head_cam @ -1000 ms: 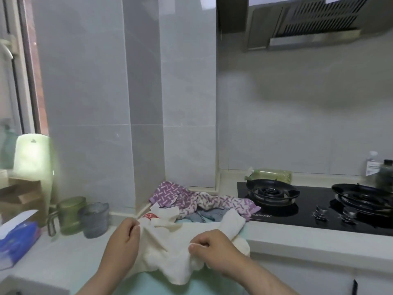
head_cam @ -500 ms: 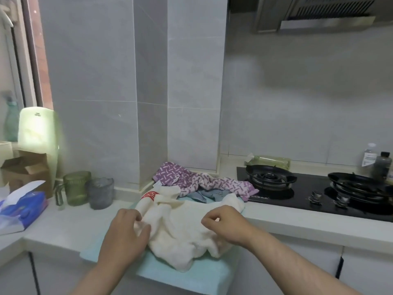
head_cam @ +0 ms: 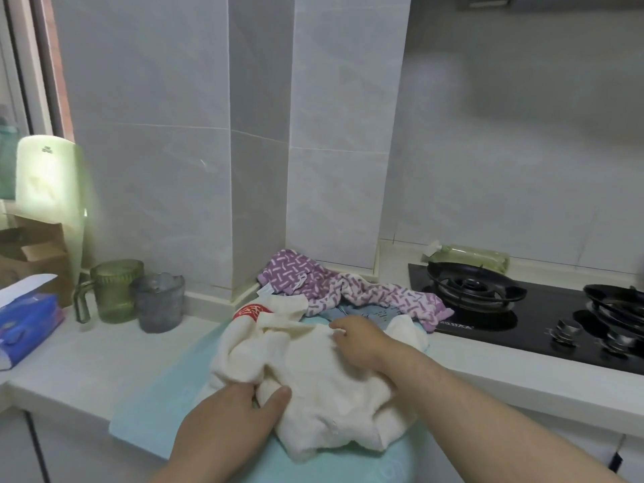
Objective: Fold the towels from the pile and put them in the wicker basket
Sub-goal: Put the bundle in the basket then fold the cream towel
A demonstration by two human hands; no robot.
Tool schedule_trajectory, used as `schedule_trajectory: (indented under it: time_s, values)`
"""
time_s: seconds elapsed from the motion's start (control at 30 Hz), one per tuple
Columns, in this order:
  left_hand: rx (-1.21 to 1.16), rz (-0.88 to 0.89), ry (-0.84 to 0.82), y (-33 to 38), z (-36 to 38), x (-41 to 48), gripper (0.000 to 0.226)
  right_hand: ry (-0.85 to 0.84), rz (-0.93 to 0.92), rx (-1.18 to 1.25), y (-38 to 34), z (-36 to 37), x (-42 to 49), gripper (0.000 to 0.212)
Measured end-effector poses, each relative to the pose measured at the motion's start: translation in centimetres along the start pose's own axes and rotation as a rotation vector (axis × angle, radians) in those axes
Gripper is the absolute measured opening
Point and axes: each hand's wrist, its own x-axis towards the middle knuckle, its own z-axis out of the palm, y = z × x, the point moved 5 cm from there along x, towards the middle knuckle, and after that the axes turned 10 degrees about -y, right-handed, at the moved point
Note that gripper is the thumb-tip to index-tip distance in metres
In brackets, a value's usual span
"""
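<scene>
1. Pinching the cream towel [head_cam: 324,388] at its near edge, the left hand [head_cam: 233,427] has its thumb on top and its fingers tucked under a fold.
2. Curled fingers of the right hand [head_cam: 360,339] grip the towel's far side.
3. It lies crumpled on a teal cloth [head_cam: 156,406] on the counter [head_cam: 87,353], in front of a purple patterned towel [head_cam: 348,291].

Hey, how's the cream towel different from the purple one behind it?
The cream towel is plain with a red patch at one corner; the purple towel carries a white dash pattern. The cream towel is held by the left hand and right hand on the teal mat; the purple towel lies untouched by the wall. Both are crumpled, not yet folded.
</scene>
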Motion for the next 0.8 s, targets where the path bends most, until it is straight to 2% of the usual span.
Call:
schedule_trajectory:
  time_s: [0.2, 0.3, 0.4, 0.5, 0.6, 0.67, 0.73, 0.8]
  values:
    - [-0.241, 0.046, -0.048, 1.4, 0.3, 0.4, 0.045, -0.104, 0.050, -0.110, 0.4, 1.0, 3.7, 0.043]
    - [-0.452, 0.028, -0.078, 2.2, 0.3, 0.1, 0.023, -0.104, 0.056, -0.146, 0.5, 0.9, 4.1, 0.016]
    - [-0.783, -0.023, -0.162, 2.5, 1.2, -0.9, 0.019, -0.037, 0.015, -0.128, 0.4, 0.2, 3.3, 0.034]
    - [-0.939, -0.053, -0.198, 2.4, 2.3, -1.6, 0.030, 0.001, -0.030, -0.040, 0.5, -0.8, 1.7, 0.039]
    - [-0.998, -0.087, -0.124, 2.2, 2.5, -1.8, 0.027, 0.024, -0.059, 0.185, 0.8, -2.2, 0.1, 0.032]
    - [-1.023, -0.096, -0.092, 2.4, 2.4, -1.9, 0.035, 0.057, -0.089, 0.286, 0.7, -3.2, -1.0, 0.029]
    - [-1.011, -0.051, -0.076, 3.2, 2.2, -2.3, 0.054, 0.093, -0.113, 0.381, 0.5, -4.1, -2.1, 0.022]
    - [-0.881, 0.040, -0.045, 4.1, 2.0, -2.5, 0.078, 0.112, -0.126, 0.480, 0.4, -4.7, -3.2, 0.023]
